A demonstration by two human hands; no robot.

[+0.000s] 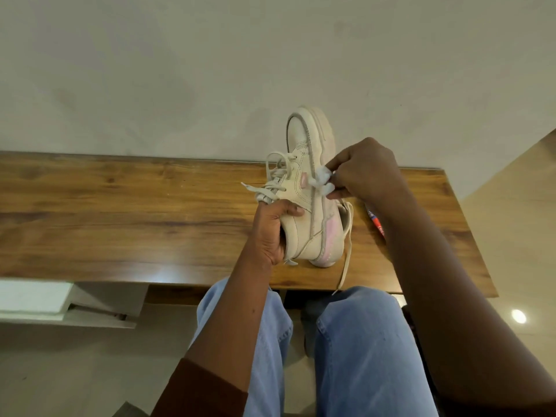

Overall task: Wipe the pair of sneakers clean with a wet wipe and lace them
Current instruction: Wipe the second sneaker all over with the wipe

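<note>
**Editor:** Where is the shoe in this one?

**Photographer:** A cream sneaker (304, 176) with a pink heel is held above the right half of the wooden desk (120, 212). Its toe points away from the person and its sole faces their right. Whether the heel touches the desk, I cannot tell. The left hand (270, 233) grips the heel end, thumb pressed on the outer side and the rest wrapped round the collar.

**Editor:** And the other hand?

**Photographer:** The right hand (364, 170) pinches a wadded white wet wipe (322, 182) between fingertips and thumb. It presses the wipe where upper meets sole, about mid-length.

**Editor:** The mate?

**Photographer:** The second sneaker (346, 218) lies on the desk just behind the held one, mostly hidden. Its loose lace (346, 260) trails over the near edge toward blue jeans (361, 356). A packet (376, 221) with red and blue print shows beside the right forearm.

**Editor:** How will it handle?

**Photographer:** It looks light enough for one hand. The upper looks soft and would likely give under pressure, so the stiffer heel seems the sensible hold. The sole rim looks firm and should take rubbing well. The wipe is limp and likely to bunch, so a tight pinch suits it. The laces (276, 173) on the held shoe hang in slack loops near the tongue and could snag fingers. Wiping appears to be the step in hand, with lacing not yet finished.
</note>
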